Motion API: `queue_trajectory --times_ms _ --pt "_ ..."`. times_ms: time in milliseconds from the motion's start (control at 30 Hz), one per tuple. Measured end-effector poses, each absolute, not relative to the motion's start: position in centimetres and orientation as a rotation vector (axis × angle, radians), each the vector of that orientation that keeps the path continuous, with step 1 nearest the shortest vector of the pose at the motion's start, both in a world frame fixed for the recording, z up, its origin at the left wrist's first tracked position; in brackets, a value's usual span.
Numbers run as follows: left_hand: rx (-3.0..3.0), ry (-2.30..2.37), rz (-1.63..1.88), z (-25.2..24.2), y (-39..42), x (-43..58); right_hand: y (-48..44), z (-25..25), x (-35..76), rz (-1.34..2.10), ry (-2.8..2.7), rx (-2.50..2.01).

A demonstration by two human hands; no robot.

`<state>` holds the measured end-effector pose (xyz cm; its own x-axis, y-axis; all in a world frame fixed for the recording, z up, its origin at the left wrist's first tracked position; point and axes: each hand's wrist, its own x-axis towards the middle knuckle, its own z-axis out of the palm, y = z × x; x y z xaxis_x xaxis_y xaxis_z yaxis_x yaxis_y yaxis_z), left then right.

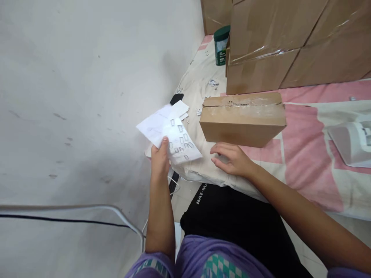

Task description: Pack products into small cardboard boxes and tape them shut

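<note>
My left hand (160, 158) pinches a white sheet of paper (185, 144) at its lower edge, thumb on top. The paper is creased or made of two overlapping leaves; its right part carries several small drawn rectangles. My right hand (230, 159) hovers over the near edge of the bed, with thumb and fingers apart, loosely curled and holding nothing visible. Just beyond it stands a brown cardboard box (242, 133) with worn tape along its top. Smaller white paper pieces (182, 108) lie behind the held sheet, partly covered by it.
Large taped cartons (261, 73) rise at the back. Beside them stands a dark green tub (221, 46). Crumpled paper scraps (213, 82) lie on the pink and cream bedsheet (301, 154). A white plastic object (348, 143) sits at right. The wall (87, 96) borders the left side.
</note>
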<state>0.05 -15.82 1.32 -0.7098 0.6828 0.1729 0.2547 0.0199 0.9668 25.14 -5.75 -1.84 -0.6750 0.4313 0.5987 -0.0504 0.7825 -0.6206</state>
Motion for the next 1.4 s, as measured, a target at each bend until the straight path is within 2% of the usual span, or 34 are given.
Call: queue_trajectory --times_ms 67,200,267,367,467,600,767,1000,1233,1400 --pt "0.920 1.737 1.731 1.4 -16.2 1.8 -5.7 -1.6 25.2 0.991 -2.133 -0.343" --pt "0.936 1.698 1.603 0.3 -16.2 4.5 -5.6 -1.2 25.0 1.464 -2.078 -0.362" --pt "1.033 1.821 1.597 -0.4 -16.1 5.5 -5.6 -1.1 24.8 1.616 -2.021 -0.421" --pt "1.295 2.303 1.689 -0.9 -16.3 6.4 -5.4 -1.1 24.8 1.714 -1.891 -0.509" --pt "1.833 2.527 1.555 -0.8 -17.0 6.6 -5.2 -1.1 25.0 1.732 -1.819 -0.542" --pt "2.372 2.252 1.076 -0.3 -17.5 6.8 -5.1 -1.2 25.2 1.724 -1.860 -0.511" --pt "2.383 2.260 0.941 0.1 -17.5 6.9 -5.2 -1.3 25.1 1.618 -2.019 -0.452" --pt "2.367 2.044 0.903 0.4 -18.1 6.8 -5.3 -1.4 25.1 1.398 -2.140 -0.202" --pt "2.339 2.100 1.015 0.5 -17.9 6.9 -5.3 -1.8 25.0 1.351 -2.187 -0.136" --pt "2.382 2.044 0.935 0.9 -18.1 6.9 -5.4 -2.1 24.9 1.334 -2.197 -0.123"
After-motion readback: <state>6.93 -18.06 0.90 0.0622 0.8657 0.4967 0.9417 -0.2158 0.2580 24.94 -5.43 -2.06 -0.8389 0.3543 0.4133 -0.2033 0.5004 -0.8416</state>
